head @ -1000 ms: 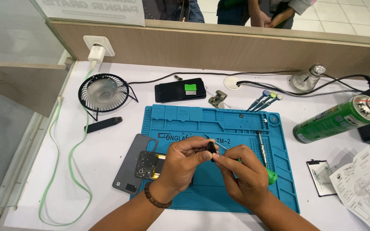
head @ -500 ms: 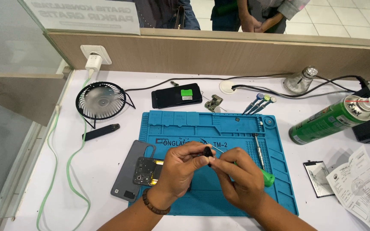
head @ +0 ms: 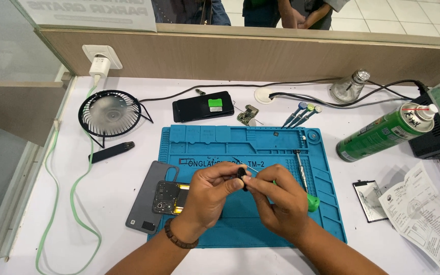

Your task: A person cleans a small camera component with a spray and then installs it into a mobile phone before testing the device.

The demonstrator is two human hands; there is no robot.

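Observation:
My left hand pinches a small black part above the blue repair mat. My right hand meets it from the right, fingertips on the same part, and grips a thin tool with a green handle sticking out behind the hand. Under my left wrist lies an opened phone with its circuit board showing, next to a grey back cover. A beaded bracelet sits on my left wrist.
A small black fan, a black phone with a green sticker, a green spray can, several screwdrivers, a metal screwdriver on the mat, a black pen-like stick, papers at right. People stand beyond the counter.
The hands stay together on the small black part; the view has shifted slightly and little else has changed.

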